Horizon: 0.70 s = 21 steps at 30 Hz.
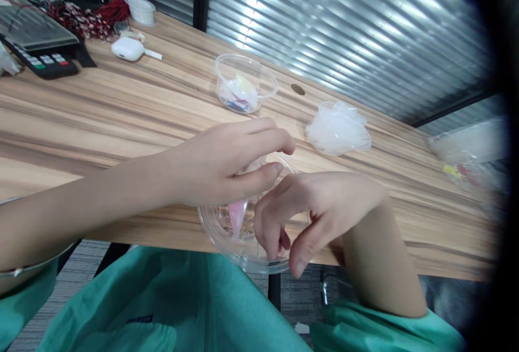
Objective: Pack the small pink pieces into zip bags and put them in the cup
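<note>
A round clear plastic bowl (247, 263) stands at the table's front edge, with small clear packets inside that are hard to make out. My left hand (223, 163) is over its far left side, palm down, thumb apart from the fingers. Below that hand shows a small pink packet (237, 216); whether the hand touches it is hidden. My right hand (316, 211) reaches down over the bowl's right side. Its fingers bend downward and its thumb stands apart, with nothing visible between them. The left fingertips are close to the right knuckles.
Farther back are a clear tub (245, 84) holding small packets and a pile of clear plastic bags (338, 127). At left lie a white earbud case (127, 48), a card terminal (44, 49), red wires (115, 6) and a white cup (140, 10). More plastic bags (472, 152) lie right.
</note>
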### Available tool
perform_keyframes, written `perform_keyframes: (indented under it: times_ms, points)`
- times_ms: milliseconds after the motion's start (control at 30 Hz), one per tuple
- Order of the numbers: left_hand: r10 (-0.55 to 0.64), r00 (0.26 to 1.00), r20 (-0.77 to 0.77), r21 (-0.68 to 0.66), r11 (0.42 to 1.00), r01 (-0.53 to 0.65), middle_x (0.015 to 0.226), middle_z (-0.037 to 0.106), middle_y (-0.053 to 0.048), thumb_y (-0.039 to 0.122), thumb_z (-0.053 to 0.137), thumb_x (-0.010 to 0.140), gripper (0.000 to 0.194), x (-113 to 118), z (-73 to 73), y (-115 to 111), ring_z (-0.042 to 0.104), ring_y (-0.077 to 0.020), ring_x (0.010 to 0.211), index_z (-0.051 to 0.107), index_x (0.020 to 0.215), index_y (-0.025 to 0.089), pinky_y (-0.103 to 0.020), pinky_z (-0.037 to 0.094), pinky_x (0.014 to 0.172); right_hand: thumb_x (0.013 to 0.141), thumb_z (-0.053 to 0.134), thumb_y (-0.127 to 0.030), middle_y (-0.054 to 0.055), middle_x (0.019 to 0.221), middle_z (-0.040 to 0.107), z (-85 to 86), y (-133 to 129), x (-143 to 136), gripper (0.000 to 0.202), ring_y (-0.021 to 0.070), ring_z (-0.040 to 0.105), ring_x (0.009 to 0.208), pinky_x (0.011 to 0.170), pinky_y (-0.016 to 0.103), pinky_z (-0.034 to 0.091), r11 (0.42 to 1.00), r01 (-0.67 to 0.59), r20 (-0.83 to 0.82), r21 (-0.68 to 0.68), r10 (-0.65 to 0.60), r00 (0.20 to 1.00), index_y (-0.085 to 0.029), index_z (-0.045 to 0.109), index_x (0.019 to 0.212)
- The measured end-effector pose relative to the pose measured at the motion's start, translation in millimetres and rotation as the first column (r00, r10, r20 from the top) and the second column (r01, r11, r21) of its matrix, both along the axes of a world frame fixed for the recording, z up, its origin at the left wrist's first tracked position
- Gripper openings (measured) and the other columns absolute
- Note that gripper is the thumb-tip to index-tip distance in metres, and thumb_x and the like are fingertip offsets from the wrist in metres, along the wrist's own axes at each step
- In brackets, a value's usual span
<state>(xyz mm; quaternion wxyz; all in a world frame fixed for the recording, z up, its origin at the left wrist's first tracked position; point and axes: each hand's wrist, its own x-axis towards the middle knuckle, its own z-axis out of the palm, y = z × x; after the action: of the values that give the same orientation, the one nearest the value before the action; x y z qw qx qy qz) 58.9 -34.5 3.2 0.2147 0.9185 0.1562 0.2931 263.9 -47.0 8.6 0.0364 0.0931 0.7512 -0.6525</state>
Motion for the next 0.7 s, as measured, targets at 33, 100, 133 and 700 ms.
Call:
perform_keyframes:
  times_ms: [33, 100, 133, 700]
  points:
    - [0.000, 1.000, -0.002, -0.001, 1.000, 0.000, 0.109, 0.066, -0.010, 0.027, 0.042, 0.097, 0.023, 0.1, 0.1, 0.0, 0.062, -0.0203, 0.103, 0.057, 0.110, 0.016, -0.030, 0.046, 0.089, 0.079, 0.080, -0.028, 0.007, 0.088, 0.071, -0.3, 0.1, -0.2, 0.025, 0.0162, 0.067, 0.085, 0.081, 0.027, 0.054, 1.000, -0.009, -0.015, 0.014, 0.009, 1.000, -0.011, 0.071, 0.095]
    - [-0.001, 1.000, -0.004, -0.002, 1.000, 0.001, 0.109, 0.066, -0.010, 0.027, 0.041, 0.097, 0.023, 0.0, 0.2, 0.0, 0.062, -0.0205, 0.102, 0.057, 0.110, 0.017, -0.031, 0.046, 0.088, 0.081, 0.078, -0.027, 0.008, 0.087, 0.070, -0.2, 0.0, -0.5, 0.021, 0.0166, 0.066, 0.083, 0.081, 0.028, 0.054, 1.000, -0.023, -0.036, 0.015, 0.024, 0.999, -0.010, 0.070, 0.091]
    - [-0.001, 1.000, -0.004, -0.003, 1.000, 0.001, 0.108, 0.066, -0.009, 0.028, 0.041, 0.097, 0.023, -0.1, 0.3, 0.0, 0.062, -0.0206, 0.102, 0.056, 0.110, 0.018, -0.031, 0.047, 0.088, 0.082, 0.077, -0.027, 0.008, 0.087, 0.070, 0.1, 0.0, -0.5, 0.020, 0.0165, 0.066, 0.083, 0.080, 0.028, 0.054, 1.000, -0.025, -0.036, 0.004, 0.025, 0.999, -0.010, 0.069, 0.090]
    - [0.039, 0.982, 0.183, 0.064, 0.997, -0.052, 0.134, 0.055, -0.013, 0.025, 0.046, 0.095, 0.032, -1.5, -4.7, 0.1, 0.050, -0.0252, 0.128, 0.051, 0.126, 0.020, -0.042, 0.048, 0.101, 0.085, 0.068, -0.006, 0.007, 0.088, 0.070, -6.8, 0.6, -2.4, 0.013, 0.0140, 0.068, 0.084, 0.078, 0.025, 0.056, 0.982, 0.105, -0.293, -0.156, -0.148, 0.945, -0.014, 0.071, 0.094]
